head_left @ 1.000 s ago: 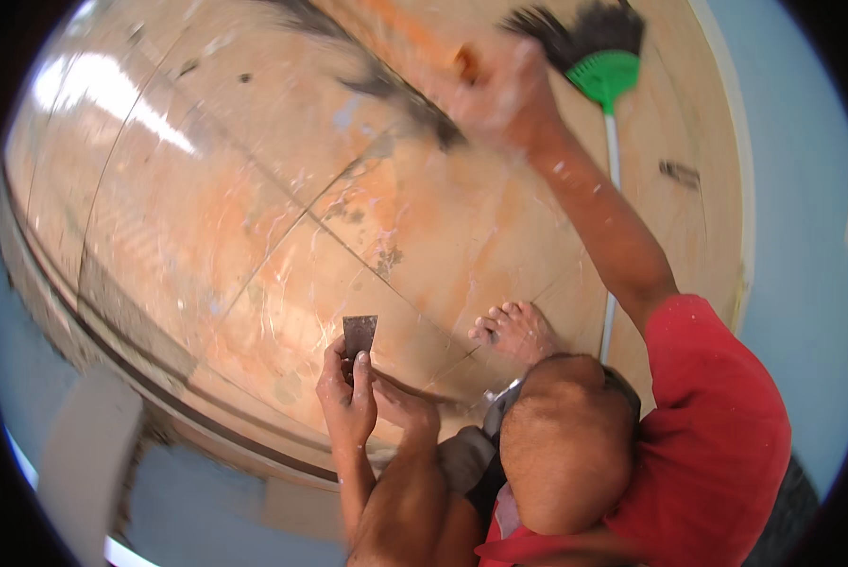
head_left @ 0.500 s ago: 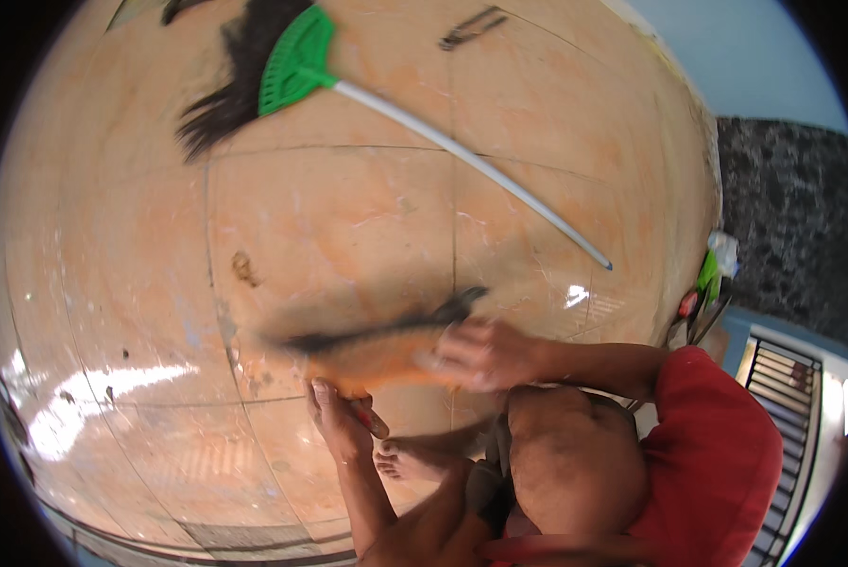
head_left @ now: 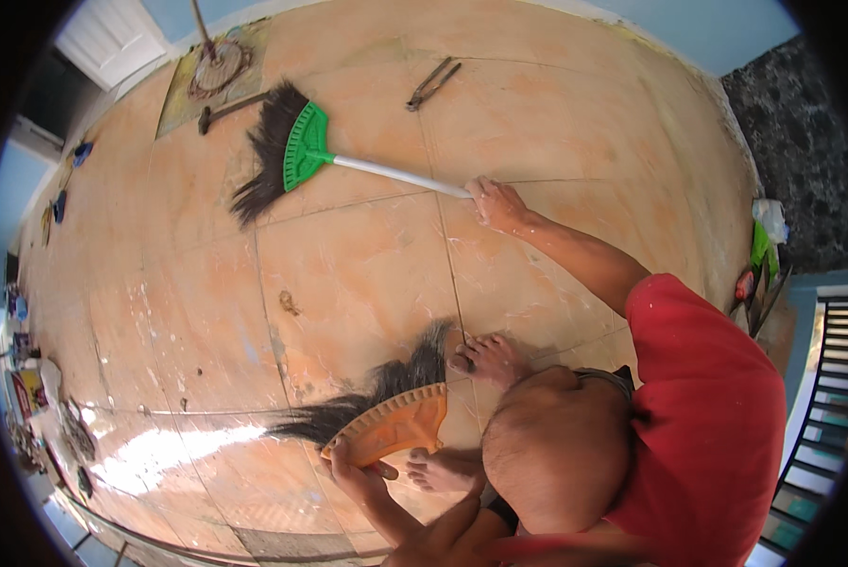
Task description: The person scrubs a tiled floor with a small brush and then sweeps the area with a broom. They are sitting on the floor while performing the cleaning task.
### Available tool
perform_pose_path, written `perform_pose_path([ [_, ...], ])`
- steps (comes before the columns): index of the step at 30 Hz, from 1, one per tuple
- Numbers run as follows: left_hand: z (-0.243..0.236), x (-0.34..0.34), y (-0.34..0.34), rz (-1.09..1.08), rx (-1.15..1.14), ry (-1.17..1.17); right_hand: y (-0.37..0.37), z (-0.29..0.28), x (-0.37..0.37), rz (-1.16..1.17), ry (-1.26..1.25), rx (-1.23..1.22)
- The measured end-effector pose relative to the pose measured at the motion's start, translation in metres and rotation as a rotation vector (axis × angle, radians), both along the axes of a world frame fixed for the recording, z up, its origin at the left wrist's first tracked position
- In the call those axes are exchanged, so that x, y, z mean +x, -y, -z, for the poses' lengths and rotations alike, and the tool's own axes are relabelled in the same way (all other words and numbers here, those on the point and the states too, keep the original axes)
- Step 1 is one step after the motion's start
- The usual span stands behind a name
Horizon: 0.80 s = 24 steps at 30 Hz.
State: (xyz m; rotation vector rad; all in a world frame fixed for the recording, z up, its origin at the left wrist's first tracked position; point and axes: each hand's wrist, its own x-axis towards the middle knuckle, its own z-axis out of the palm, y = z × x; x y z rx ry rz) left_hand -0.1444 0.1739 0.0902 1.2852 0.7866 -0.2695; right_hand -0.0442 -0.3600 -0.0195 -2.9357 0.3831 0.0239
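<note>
My left hand (head_left: 356,470) grips the orange head of a dark-bristled broom (head_left: 395,422) lying on the peach tiled floor (head_left: 348,274), just in front of my bare feet (head_left: 488,359). My right hand (head_left: 497,203) reaches far out with the arm straight. It is closed on the end of the white handle of a green-headed broom (head_left: 306,146), which lies flat on the tiles with its black bristles pointing away to the left. My head and red shirt fill the lower right.
A metal pincer tool (head_left: 433,83) and a hammer (head_left: 221,111) lie at the far side, near a round object on a stained board (head_left: 216,66). Small clutter lines the left edge (head_left: 27,378); bottles and rags sit by the dark stone wall (head_left: 764,246). Stair rails (head_left: 830,378) are at right.
The view has swung round. My right hand has left the orange broom and now holds the green broom's handle. My left hand has taken the orange broom; the dark scraper seen earlier is gone from view.
</note>
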Motion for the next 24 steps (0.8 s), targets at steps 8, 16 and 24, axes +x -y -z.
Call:
perform_pose_path([
  [8, -0.023, 0.005, 0.011, 0.121, 0.046, 0.033, 0.124, -0.032, -0.154, 0.527, 0.386, -0.246],
  [16, 0.01, 0.01, 0.017, 0.159, 0.032, -0.009, 0.236, 0.005, -0.409, 1.235, -0.088, -0.378],
  [24, -0.001, 0.023, 0.036, 0.327, 0.07, -0.037, 0.013, 0.01, -0.279, 0.056, 0.305, -0.006],
])
